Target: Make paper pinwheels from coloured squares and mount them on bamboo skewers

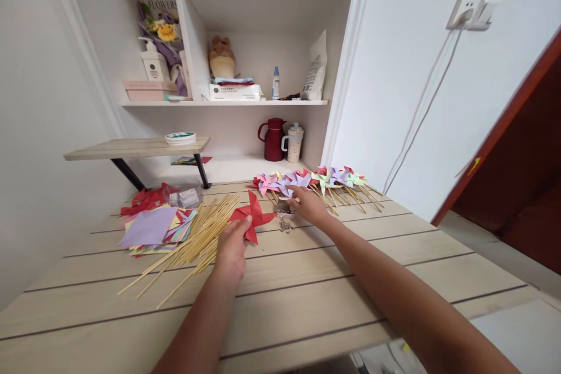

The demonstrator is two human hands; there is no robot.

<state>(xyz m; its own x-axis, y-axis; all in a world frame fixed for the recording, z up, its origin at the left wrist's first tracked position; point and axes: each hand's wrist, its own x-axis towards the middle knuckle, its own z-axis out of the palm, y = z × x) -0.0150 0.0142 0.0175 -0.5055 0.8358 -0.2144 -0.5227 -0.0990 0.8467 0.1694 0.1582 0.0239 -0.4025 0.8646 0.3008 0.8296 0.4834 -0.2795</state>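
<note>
Fingers of the left hand pinch a red paper pinwheel above the tabletop; the right hand, loosely curled, reaches into small metal pins. A careless sweep could scatter pins or bamboo sticks left. Open room lies near; finished pinwheels crowd the far edge.

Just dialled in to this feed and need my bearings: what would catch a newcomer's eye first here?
The left hand holds a red paper pinwheel at the middle of the wooden table, beside a loose heap of bamboo sticks. The right hand reaches to a small box of pins, just before a row of finished pastel pinwheels along the far edge. Coloured paper squares lie stacked at left.
</note>
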